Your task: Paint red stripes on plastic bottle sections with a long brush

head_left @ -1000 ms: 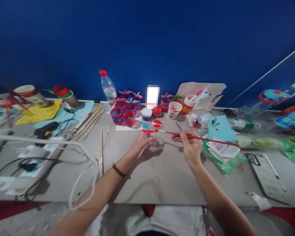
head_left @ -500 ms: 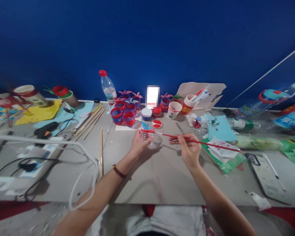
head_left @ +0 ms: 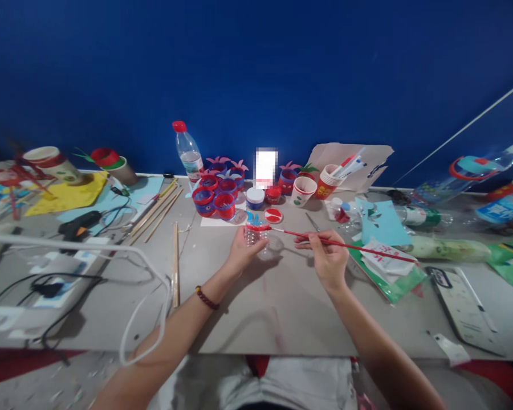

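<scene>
My left hand [head_left: 244, 251] is wrapped round a clear ribbed plastic bottle piece [head_left: 256, 238], which has a red painted band and blue leaf shapes at its top. Between the fingers of my right hand [head_left: 328, 256] is a long thin red paintbrush [head_left: 359, 248]; its tip meets the red band. Just behind the piece lie a round lid with red paint [head_left: 274, 215], a white-lidded jar [head_left: 255, 198] and a red jar [head_left: 273, 194]. Several red and purple painted cups [head_left: 224, 205] stand behind to the left.
A bottle with a red cap [head_left: 188, 149] stands at the back. Paper cups [head_left: 303, 191] are right of centre, a phone [head_left: 464, 310] at the right. Wooden sticks [head_left: 176, 265], a power strip [head_left: 68, 282] and a looping white cable [head_left: 165, 290] are on the left.
The red band on the plastic piece is turned slightly, and the brush has shifted a little to the right with its tip still at the band. Both hands keep their holds.
</scene>
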The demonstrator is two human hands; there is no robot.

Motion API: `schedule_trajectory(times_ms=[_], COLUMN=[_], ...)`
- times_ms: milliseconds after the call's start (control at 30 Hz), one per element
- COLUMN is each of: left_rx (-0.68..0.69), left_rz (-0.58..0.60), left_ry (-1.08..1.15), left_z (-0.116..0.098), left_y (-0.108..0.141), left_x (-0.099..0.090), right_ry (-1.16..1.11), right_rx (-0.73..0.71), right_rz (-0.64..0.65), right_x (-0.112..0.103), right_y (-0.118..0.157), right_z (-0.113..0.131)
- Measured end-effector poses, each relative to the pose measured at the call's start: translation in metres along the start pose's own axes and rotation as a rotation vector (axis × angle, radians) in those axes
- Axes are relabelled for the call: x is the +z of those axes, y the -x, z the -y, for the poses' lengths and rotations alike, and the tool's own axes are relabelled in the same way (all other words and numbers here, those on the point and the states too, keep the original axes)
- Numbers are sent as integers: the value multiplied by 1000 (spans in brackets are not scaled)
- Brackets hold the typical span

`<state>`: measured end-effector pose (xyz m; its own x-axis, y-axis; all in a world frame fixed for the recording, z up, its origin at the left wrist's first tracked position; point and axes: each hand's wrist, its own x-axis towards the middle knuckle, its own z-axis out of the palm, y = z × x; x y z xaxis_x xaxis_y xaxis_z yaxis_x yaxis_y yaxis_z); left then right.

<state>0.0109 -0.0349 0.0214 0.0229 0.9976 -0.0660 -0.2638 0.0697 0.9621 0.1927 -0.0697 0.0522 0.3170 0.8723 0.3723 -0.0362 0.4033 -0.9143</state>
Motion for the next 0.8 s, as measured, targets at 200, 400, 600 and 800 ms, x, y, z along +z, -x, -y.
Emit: schedule_trajectory(times_ms=[200,400,600,800], left_rx=[-27,-60,-174,-173], left_rz=[70,126,112,116], left_ry=[29,74,225,242], left_z=[-1,-4,-1,2], left_y=[-2,-1,-3,-2], left_x=[-2,-2,-4,-4], right_ry=[19,96,128,184], right_rx=[-3,-22,-101,-158], right_rz=[-46,-76,-69,-45], right_x=[-3,-5,-6,-9], right_y=[-6,-9,-6,4], right_z=[-5,-3,-5,-13])
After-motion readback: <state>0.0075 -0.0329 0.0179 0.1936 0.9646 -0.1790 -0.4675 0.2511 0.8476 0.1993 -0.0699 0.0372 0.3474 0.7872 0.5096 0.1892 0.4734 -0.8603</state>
